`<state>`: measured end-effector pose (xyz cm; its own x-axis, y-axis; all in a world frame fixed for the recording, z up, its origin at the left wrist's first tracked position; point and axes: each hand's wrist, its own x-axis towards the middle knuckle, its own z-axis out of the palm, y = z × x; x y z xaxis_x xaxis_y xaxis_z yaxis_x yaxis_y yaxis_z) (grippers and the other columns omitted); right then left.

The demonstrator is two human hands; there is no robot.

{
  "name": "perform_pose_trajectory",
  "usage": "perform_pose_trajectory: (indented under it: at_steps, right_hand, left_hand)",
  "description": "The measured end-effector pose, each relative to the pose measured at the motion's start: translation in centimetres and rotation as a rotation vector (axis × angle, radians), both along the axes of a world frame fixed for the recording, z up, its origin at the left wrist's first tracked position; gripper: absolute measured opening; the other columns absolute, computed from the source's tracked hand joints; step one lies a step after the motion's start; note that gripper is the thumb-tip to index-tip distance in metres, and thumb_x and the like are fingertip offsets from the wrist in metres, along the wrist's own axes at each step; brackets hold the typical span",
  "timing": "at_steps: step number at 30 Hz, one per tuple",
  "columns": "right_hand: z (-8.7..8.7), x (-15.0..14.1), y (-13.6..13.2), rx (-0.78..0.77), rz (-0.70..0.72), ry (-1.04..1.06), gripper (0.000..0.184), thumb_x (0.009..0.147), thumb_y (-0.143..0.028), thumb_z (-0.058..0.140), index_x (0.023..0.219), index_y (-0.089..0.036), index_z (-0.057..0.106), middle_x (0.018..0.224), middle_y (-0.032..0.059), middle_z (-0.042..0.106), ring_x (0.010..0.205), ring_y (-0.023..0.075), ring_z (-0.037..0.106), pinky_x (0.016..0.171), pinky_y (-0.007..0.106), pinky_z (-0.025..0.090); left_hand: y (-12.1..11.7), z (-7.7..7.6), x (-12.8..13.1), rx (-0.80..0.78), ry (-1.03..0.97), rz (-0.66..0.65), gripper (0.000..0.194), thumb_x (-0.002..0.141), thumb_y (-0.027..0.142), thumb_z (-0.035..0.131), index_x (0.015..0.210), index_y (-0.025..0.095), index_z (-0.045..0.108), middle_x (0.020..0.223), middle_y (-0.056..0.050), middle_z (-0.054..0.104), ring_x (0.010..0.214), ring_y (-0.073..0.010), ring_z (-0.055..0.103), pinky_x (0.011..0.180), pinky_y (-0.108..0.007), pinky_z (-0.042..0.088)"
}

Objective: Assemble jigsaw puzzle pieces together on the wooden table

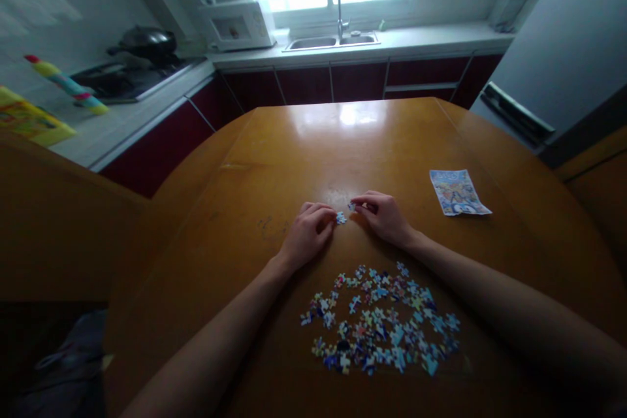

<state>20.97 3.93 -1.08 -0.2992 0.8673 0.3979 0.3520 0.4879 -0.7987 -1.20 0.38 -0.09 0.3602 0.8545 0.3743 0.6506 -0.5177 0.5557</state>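
Note:
My left hand (pixel 309 230) rests on the wooden table (pixel 313 144), its fingertips closed at the edge of a pale blue jigsaw puzzle piece (pixel 341 217). Just to the right, my right hand (pixel 385 214) pinches another small jigsaw puzzle piece (pixel 351 206) between thumb and fingers. A narrow gap separates the two pieces. Nearer to me, between my forearms, lies a loose spread of many jigsaw puzzle pieces (pixel 377 320) in blue, white, yellow and dark colours.
A creased picture sheet (pixel 458 192) lies on the table to the right. Beyond the table run a counter with a sink (pixel 313 44), a white microwave (pixel 238 25) and a stove with a black pan (pixel 147 42). A fridge (pixel 563 46) stands at the right.

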Motion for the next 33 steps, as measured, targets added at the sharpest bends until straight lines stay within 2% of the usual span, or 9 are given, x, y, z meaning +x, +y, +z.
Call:
perform_pose_trajectory:
  at_steps: [8, 13, 21, 33]
  right_hand:
    - [-0.5, -0.2, -0.5, 0.142, 0.179, -0.220, 0.015, 0.094, -0.020, 0.060, 0.098, -0.021, 0.075, 0.092, 0.0058, 0.070, 0.084, 0.0178, 0.062, 0.080, 0.032, 0.047]
    - [-0.4, -0.4, -0.7, 0.178, 0.245, -0.338, 0.017, 0.094, -0.021, 0.060, 0.102, -0.021, 0.074, 0.093, 0.0061, 0.070, 0.088, 0.0185, 0.062, 0.081, 0.032, 0.045]
    - [-0.1, -0.5, -0.8, 0.172, 0.269, -0.372, 0.016, 0.094, -0.021, 0.059, 0.098, -0.021, 0.075, 0.089, 0.0047, 0.068, 0.082, 0.0168, 0.061, 0.078, 0.031, 0.044]
    - [0.1, -0.6, -1.1, 0.247, 0.257, -0.470, 0.019, 0.097, -0.022, 0.054, 0.097, -0.022, 0.073, 0.089, 0.0050, 0.067, 0.081, 0.0166, 0.058, 0.077, 0.031, 0.041]
  left_hand:
    - [0.0, -0.1, -0.2, 0.001, 0.045, -0.012, 0.015, 0.093, 0.018, 0.059, 0.097, 0.024, 0.072, 0.108, -0.005, 0.066, 0.105, -0.0217, 0.055, 0.095, -0.041, 0.049]
    - [0.0, -0.2, -0.2, 0.003, 0.056, -0.009, 0.015, 0.092, 0.017, 0.059, 0.096, 0.023, 0.072, 0.108, -0.005, 0.065, 0.105, -0.0218, 0.054, 0.095, -0.040, 0.049]
    - [-0.1, -0.2, -0.1, 0.007, 0.059, -0.003, 0.014, 0.093, 0.017, 0.058, 0.095, 0.023, 0.071, 0.107, -0.004, 0.065, 0.104, -0.0216, 0.054, 0.094, -0.040, 0.049]
    - [0.0, -0.3, -0.1, 0.012, 0.064, -0.003, 0.015, 0.092, 0.017, 0.058, 0.096, 0.023, 0.071, 0.107, -0.004, 0.065, 0.105, -0.0222, 0.054, 0.094, -0.041, 0.049]
